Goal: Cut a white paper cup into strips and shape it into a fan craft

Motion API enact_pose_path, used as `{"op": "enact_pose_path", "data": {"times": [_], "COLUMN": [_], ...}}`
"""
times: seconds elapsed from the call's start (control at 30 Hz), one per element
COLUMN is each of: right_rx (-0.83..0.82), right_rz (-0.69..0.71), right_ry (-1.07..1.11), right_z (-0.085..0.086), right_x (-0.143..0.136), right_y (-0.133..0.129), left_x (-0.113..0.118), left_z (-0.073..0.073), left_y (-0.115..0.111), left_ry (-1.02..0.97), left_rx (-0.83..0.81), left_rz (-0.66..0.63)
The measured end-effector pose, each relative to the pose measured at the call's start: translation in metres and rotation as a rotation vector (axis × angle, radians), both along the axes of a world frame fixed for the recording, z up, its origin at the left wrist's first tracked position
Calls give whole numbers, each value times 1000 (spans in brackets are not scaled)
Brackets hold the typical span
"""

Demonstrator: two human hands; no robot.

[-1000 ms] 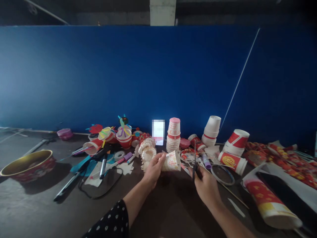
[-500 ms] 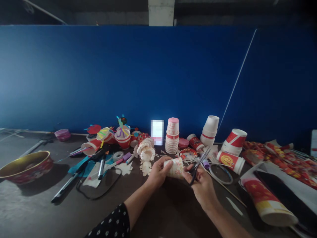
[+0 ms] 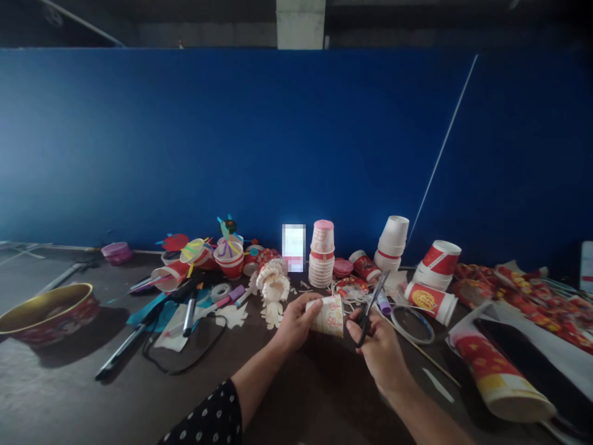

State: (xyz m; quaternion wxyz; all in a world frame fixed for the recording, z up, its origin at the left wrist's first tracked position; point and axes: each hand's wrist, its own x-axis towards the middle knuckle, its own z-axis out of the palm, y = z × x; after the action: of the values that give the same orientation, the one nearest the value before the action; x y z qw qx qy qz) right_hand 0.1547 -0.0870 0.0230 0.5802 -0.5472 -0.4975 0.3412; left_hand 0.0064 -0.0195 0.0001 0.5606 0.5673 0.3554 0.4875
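Note:
A white paper cup (image 3: 330, 315) with pink and yellow flower marks lies sideways in the grip of my left hand (image 3: 299, 320), thumb on top and fingers behind it. My right hand (image 3: 378, 340) is closed on a pair of dark-handled scissors (image 3: 368, 312), their blades pointing up and away from me. A small gap separates the right fingers from the cup's end. Left of the cup stands a cut white paper figure (image 3: 273, 293) with curled strips. Behind it rises a stack of paper cups (image 3: 321, 262) with a pink lid on top.
A gold-rimmed bowl (image 3: 49, 312) stands at the left, near pens (image 3: 125, 349) and a black cord (image 3: 185, 372). At the right are a tipped red cup (image 3: 500, 374), a dark phone-like slab (image 3: 532, 364), a wire coil (image 3: 412, 324) and red paper scraps (image 3: 528, 296). A blue partition (image 3: 231, 142) closes the back.
My right hand with the scissors has drawn slightly right, away from the cup's end. The cup has turned a little in my left hand, showing more of its flower marks.

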Motion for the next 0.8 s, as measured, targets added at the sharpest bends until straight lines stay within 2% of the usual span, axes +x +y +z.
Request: {"op": "enact_pose_path", "data": {"times": [0.1, 0.23, 0.4, 0.63, 0.8], "right_rx": [6, 26, 5, -25, -44], "right_rz": [-27, -13, 19, 76, 37], "right_ry": [32, 64, 55, 100, 87], "right_z": [-3, -6, -6, -2, 1], "right_x": [2, 2, 2, 1, 1], "right_y": [3, 5, 4, 2, 2], "left_x": [-1, 0, 2, 0, -2], "left_z": [1, -3, -4, -2, -3], "left_y": [2, 2, -3, -1, 4], "left_ry": [14, 15, 61, 21, 9], "left_rx": [26, 98, 74, 34, 45], "left_rz": [44, -7, -41, -63, -17]}}
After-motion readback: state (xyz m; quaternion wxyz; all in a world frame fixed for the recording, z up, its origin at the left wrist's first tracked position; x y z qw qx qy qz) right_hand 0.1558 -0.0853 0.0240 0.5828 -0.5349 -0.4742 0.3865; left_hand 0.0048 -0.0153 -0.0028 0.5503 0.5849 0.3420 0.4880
